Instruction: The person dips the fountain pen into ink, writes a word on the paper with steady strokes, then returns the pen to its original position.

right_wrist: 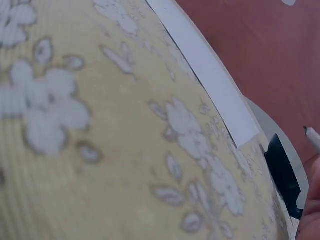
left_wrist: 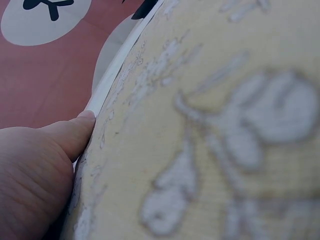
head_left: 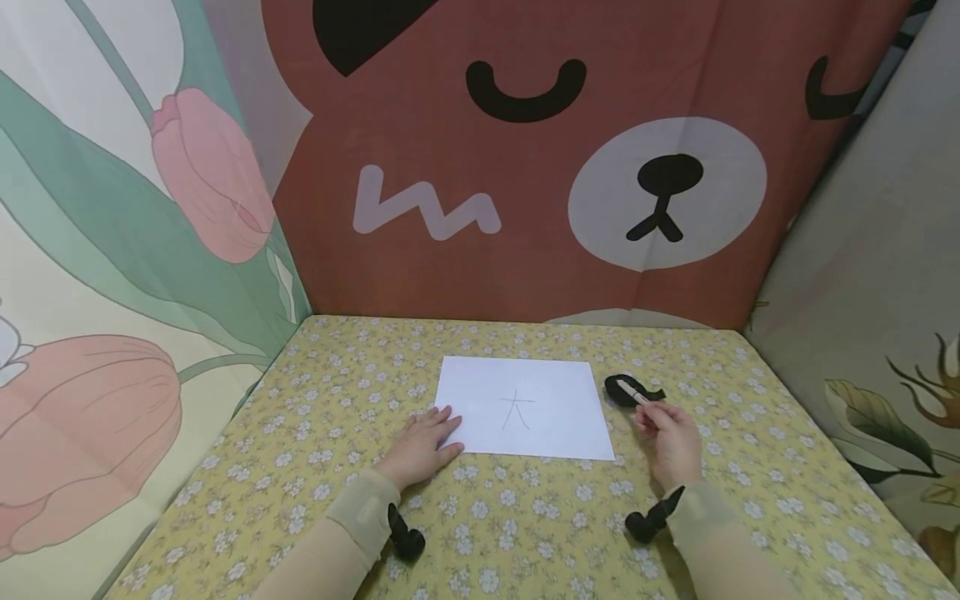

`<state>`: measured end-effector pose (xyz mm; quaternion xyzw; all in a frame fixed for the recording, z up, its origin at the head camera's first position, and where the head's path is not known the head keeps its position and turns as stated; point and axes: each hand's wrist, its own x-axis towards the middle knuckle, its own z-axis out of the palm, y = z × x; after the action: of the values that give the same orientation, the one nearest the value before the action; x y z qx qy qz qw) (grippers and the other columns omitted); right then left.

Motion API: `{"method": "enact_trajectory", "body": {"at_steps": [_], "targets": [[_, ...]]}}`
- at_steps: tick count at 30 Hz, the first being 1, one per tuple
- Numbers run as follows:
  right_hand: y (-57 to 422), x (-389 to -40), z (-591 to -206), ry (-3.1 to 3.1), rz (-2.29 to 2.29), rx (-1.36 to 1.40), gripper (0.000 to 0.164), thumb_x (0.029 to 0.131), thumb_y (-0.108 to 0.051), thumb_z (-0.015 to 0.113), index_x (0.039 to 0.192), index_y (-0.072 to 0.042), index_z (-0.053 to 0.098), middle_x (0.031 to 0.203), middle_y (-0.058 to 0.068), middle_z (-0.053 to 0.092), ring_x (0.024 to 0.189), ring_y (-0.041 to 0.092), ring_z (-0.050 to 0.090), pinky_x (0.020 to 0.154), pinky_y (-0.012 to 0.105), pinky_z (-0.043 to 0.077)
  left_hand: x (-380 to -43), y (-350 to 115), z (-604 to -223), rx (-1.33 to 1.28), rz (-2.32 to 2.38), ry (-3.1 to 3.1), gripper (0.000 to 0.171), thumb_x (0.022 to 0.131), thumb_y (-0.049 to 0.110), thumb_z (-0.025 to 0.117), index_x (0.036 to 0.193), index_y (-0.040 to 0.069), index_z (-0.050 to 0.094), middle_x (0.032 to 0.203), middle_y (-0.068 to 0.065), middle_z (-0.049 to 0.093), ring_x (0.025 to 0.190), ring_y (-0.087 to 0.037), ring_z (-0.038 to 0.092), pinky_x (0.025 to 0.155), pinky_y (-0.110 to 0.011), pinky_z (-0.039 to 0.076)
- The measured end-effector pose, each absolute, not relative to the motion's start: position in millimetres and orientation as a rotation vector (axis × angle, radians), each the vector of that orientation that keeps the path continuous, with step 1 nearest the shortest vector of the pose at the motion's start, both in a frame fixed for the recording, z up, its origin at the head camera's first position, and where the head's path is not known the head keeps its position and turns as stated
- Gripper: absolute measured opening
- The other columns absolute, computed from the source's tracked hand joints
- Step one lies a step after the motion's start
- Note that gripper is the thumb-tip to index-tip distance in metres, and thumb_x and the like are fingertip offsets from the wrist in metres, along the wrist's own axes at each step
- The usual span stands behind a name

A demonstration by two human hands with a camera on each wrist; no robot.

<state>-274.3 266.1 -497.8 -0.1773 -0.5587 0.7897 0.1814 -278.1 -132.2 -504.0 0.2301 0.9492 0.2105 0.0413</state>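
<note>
A white sheet of paper (head_left: 480,375) lies on the table, bearing a few thin strokes (head_left: 517,404): a crossbar, a short upright and two spreading legs. My left hand (head_left: 422,446) rests at the sheet's left edge with its fingers extended over the corner; the left wrist view shows only part of this hand (left_wrist: 35,170), with the paper's edge (left_wrist: 107,85) beyond. To the right of the sheet, my right hand (head_left: 671,442) pinches a pale, slender pen (head_left: 632,392) between thumb and fingers. The pen (right_wrist: 314,138) shows a dark tip in the right wrist view.
Beyond the right hand, by the sheet's right edge, lies a flat, rounded black object (head_left: 615,395) with a short tail, partly behind the pen. A yellow floral cloth (head_left: 360,367) covers the table. Printed fabric (head_left: 525,283) hangs behind and at both sides.
</note>
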Motion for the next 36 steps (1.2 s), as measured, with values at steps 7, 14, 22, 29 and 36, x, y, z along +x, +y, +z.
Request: {"method": "enact_trajectory", "body": {"at_steps": [7,14,22,29,36], "targets": [[270.6,-272.3,-498.7,-1.622,2.016,-0.647,0.018,0.093,-0.012,0.063,0.107,-0.001,0.060,0.081,-0.006,0.065,0.078,0.013,0.060,0.066,0.018,0.050,-277.8,-132.4,-503.1,0.695,0.652,2.903,0.057,0.099,0.045,0.048,0.149,0.017,0.039,0.157,-0.004,0.026,0.146,-0.026,0.017,0.117,-0.053,0.007],[271.0,-273.5,-501.8,-1.609,1.883,-0.736,0.026,0.089,-0.013,0.068,0.109,0.002,0.063,0.083,-0.006,0.061,0.074,0.011,0.060,0.062,0.016,0.050,-278.7,-132.6,-503.5,0.695,0.637,2.907,0.058,0.099,0.046,0.048,0.149,0.018,0.039,0.157,-0.004,0.026,0.146,-0.026,0.017,0.117,-0.053,0.007],[270.5,-275.5,-506.4,-1.807,1.671,-0.887,0.036,0.091,-0.031,0.063,0.116,-0.004,0.063,0.106,0.003,0.058,0.097,0.016,0.053,0.078,0.027,0.043,-278.3,-131.9,-502.7,0.701,0.636,2.907,0.057,0.099,0.045,0.048,0.148,0.017,0.040,0.157,-0.004,0.027,0.145,-0.027,0.018,0.117,-0.054,0.008],[267.9,-271.9,-503.8,-1.968,1.601,-0.950,0.043,0.095,-0.039,0.053,0.122,-0.006,0.060,0.112,0.009,0.057,0.090,0.020,0.052,0.073,0.034,0.042,-277.0,-130.7,-500.0,0.702,0.647,2.900,0.056,0.100,0.043,0.049,0.148,0.015,0.040,0.157,-0.005,0.027,0.145,-0.028,0.019,0.116,-0.054,0.009],[263.2,-270.3,-498.4,-2.055,1.562,-0.959,0.044,0.097,-0.039,0.049,0.126,-0.006,0.057,0.111,0.011,0.058,0.084,0.022,0.053,0.067,0.035,0.042,-276.1,-130.6,-498.5,0.711,0.646,2.900,0.056,0.100,0.041,0.049,0.148,0.014,0.041,0.156,-0.007,0.028,0.145,-0.029,0.019,0.116,-0.054,0.009]]}}
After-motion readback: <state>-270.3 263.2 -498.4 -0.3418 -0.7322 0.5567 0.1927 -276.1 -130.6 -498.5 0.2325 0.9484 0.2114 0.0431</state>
